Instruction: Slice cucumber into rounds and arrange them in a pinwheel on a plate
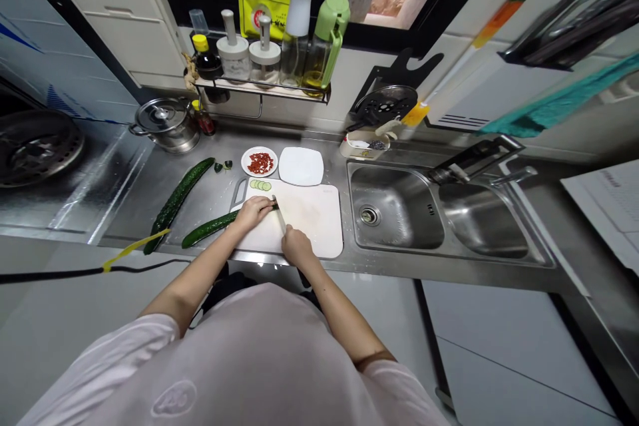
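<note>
My left hand (254, 212) is closed around the cut end of a cucumber (207, 229), pressing it onto a white cutting board (319, 229). The rest of that cucumber reaches left past the board onto the counter. In my right hand (298, 245) is a knife (279, 216), its blade at the cucumber's cut end beside my left fingertips. A few cucumber slices (260, 185) lie overlapping at the board's upper left. Farther left rests a whole cucumber (180, 200), with small dark green end pieces (223, 166) near its tip.
Behind the board stand a plate of chopped red pieces (261, 162) and a white square plate (301, 166). The double sink (397, 206) is to the right. A lidded pot (167, 125) stands back left, below a shelf of bottles (264, 83). A black cord (74, 275) crosses at left.
</note>
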A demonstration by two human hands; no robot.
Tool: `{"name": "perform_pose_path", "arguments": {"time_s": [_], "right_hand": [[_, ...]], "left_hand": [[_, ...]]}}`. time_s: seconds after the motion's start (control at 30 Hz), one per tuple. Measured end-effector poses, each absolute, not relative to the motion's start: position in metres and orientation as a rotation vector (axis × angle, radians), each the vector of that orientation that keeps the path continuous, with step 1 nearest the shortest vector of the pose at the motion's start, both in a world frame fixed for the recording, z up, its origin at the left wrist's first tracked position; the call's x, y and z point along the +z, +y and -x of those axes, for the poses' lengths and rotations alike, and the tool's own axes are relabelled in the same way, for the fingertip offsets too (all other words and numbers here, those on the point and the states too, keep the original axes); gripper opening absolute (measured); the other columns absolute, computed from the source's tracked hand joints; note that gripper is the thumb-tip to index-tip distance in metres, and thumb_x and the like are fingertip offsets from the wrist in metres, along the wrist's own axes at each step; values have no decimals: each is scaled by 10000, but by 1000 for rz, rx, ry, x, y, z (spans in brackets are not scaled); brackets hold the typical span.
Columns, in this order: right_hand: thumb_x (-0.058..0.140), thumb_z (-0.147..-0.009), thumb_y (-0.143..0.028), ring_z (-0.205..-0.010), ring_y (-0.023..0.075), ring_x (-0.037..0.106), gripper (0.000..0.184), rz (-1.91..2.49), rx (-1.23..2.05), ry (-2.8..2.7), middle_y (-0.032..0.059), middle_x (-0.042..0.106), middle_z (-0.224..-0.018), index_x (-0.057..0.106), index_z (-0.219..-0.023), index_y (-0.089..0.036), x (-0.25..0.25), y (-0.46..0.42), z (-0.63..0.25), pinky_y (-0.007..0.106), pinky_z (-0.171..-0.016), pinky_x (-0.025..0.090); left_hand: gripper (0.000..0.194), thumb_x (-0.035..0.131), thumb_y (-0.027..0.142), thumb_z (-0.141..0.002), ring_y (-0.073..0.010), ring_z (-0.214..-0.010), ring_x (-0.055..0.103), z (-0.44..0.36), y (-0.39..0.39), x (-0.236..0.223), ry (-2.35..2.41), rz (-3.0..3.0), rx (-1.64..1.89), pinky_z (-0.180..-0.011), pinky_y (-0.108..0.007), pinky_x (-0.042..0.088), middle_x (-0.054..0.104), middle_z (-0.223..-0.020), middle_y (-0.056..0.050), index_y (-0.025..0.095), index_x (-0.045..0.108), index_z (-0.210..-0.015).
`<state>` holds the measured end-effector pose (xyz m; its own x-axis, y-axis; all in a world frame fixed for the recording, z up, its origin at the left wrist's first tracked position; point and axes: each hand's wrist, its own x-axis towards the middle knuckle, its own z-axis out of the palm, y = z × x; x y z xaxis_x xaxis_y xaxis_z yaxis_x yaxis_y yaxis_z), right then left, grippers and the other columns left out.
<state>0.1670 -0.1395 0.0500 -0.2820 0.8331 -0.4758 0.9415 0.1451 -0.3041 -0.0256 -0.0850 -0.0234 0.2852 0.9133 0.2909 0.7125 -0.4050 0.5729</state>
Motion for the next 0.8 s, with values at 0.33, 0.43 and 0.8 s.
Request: {"name": "perform_pose_path", "arguments": {"time_s": [0.33, 0.43, 0.8], "right_hand": [[363, -886, -105, -955, 259, 653, 282, -1766, -794, 2252, 166, 675, -998, 530, -1114, -117, 47, -128, -157, 333, -754, 469], [372, -888, -115, -964, 260, 651, 282, -1755, -805, 2234, 175, 672, -1015, 526, -1124, -112, 46, -130, -158, 336, -765, 468], [378, -886, -118, -983, 266, 647, 278, -1727, -778, 2211, 181, 668, -1037, 528, -1120, -106, 47, -133, -160, 339, -779, 467]], "left_hand": [[249, 491, 318, -925, -186, -982, 608, 26, -85, -24, 1487, -2250, 829, -905, -354, 479, 683, -1034, -61, 220, 697, -1026], [253, 488, 317, -926, -185, -974, 606, 27, -85, -25, 1474, -2258, 840, -900, -350, 478, 682, -1040, -59, 219, 696, -1033], [227, 506, 290, -916, -187, -949, 612, 26, -85, -30, 1469, -2269, 885, -874, -345, 485, 685, -1018, -56, 218, 699, -1011]]}}
